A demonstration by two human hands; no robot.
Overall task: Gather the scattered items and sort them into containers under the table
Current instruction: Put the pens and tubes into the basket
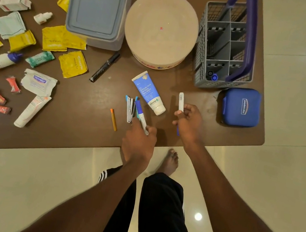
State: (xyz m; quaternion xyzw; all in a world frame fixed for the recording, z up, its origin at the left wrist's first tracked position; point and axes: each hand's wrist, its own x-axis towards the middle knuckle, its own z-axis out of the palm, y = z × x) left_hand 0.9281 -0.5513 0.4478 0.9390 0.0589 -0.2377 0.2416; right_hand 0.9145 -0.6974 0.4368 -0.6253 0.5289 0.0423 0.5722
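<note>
Two hands are over the brown table (72, 148), and each one holds something. The left hand (139, 142) has its fingers curled round a blue and white pen (141, 116), which points up and away from the person. The right hand (188, 122) pinches a small white stick (181, 101) between thumb and fingers, and a thin blue thing (177, 131) pokes out under that hand. I cannot tell what the blue thing is.

Just beside the pen lies a stapler (129, 109). A small orange stick (113, 119) lies near it on the left. A blue and white face wash tube (149, 92) lies between the two hands, a bit farther back. A black marker (104, 67) lies left of the tube.

Farther back stand a grey box with a lid (97, 1), a round tan tub (161, 29) and a grey basket (205, 80) with a purple handle and many little spaces. A blue zip case (240, 106) sits just in front of the basket.

Yellow packets (54, 38), tubes and small wrappers lie all over the left side of the table.
</note>
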